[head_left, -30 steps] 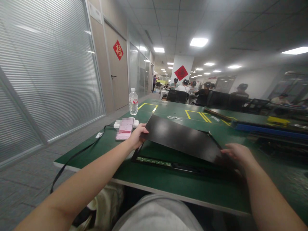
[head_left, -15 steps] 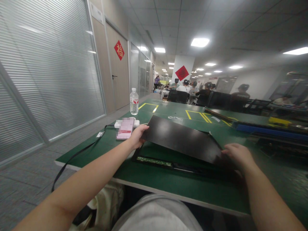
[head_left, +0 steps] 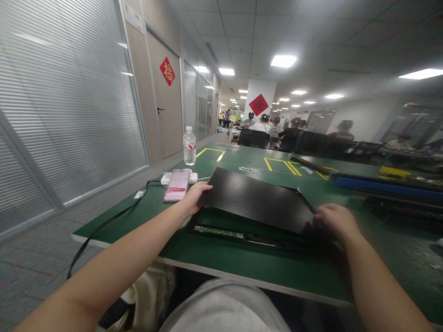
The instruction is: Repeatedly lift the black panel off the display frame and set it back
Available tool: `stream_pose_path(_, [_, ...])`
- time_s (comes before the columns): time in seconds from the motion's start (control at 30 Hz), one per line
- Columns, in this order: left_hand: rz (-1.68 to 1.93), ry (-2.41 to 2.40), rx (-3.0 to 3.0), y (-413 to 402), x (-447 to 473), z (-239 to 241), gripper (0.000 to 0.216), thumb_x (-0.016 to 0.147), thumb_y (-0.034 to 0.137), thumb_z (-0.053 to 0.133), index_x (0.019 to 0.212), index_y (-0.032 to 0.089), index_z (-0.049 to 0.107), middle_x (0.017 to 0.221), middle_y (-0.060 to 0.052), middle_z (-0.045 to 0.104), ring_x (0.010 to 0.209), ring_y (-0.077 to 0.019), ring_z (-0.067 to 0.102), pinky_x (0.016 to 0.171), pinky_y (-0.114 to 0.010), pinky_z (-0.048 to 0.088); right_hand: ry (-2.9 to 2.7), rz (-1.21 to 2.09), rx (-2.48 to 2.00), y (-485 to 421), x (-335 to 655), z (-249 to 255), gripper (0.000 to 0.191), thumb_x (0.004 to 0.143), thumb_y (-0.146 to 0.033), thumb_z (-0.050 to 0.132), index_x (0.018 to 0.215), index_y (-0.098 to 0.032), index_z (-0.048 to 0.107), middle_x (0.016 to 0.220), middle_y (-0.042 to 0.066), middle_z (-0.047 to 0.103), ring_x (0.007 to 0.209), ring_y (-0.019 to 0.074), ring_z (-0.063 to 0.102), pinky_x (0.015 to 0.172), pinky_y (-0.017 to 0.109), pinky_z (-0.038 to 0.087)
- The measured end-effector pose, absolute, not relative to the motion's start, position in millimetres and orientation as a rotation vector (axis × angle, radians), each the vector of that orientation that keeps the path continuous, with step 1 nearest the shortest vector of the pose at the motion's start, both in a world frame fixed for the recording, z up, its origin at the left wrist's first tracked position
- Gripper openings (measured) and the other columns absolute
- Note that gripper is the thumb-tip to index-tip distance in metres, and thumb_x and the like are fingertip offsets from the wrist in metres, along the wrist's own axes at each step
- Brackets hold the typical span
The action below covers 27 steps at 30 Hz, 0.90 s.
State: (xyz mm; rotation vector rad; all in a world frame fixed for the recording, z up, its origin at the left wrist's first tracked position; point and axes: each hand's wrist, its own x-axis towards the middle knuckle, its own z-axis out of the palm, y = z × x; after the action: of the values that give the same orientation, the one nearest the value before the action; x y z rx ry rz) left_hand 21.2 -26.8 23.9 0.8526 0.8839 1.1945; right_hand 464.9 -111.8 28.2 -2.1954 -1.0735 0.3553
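A black flat panel (head_left: 258,199) is tilted up over a black frame (head_left: 242,233) that lies on the green table (head_left: 242,263). A green circuit strip (head_left: 218,231) shows along the frame's near edge. My left hand (head_left: 195,196) grips the panel's left edge, fingers curled over it. At the panel's right near corner my right hand (head_left: 335,220) is closed on the edge.
A phone with a pink screen (head_left: 176,185) lies left of the panel on a white charger, with a black cable (head_left: 104,226) running off the table. A water bottle (head_left: 189,146) stands behind. Blue and yellow items (head_left: 384,180) lie at the right. Several people sit at far tables.
The panel's left edge has come down a little toward the frame. Both hands keep their grips. The view has shifted slightly.
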Motion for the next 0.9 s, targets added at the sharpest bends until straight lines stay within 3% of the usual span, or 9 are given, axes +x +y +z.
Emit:
stream_pose_path(0.37, [1.174,0.809,0.894,-23.8,20.1,22.1,0.035,0.056,0.009,0.068,0.091,0.016,0.071,0.072,-0.004,0.071,0.057,-0.0196,0.066,0.052,-0.027,0.049,-1.096,0.295,-2.232,-112.3,461.1,31.6,0.014,0.074,-0.028,0.061,0.082,-0.022,0.071,0.077,0.006,0.078,0.068,0.0233,0.067,0.057,0.032,0.043])
stream_pose_path(0.9, [1.193,0.920,0.938,-29.2,21.6,24.9,0.044,0.056,0.012,0.073,0.097,0.020,0.059,0.072,-0.001,0.067,0.059,-0.0207,0.066,0.055,-0.029,0.050,-1.120,0.314,-2.238,-114.7,460.5,32.6,0.016,0.075,-0.029,0.059,0.084,-0.022,0.071,0.077,0.006,0.078,0.068,0.0241,0.068,0.059,0.033,0.044])
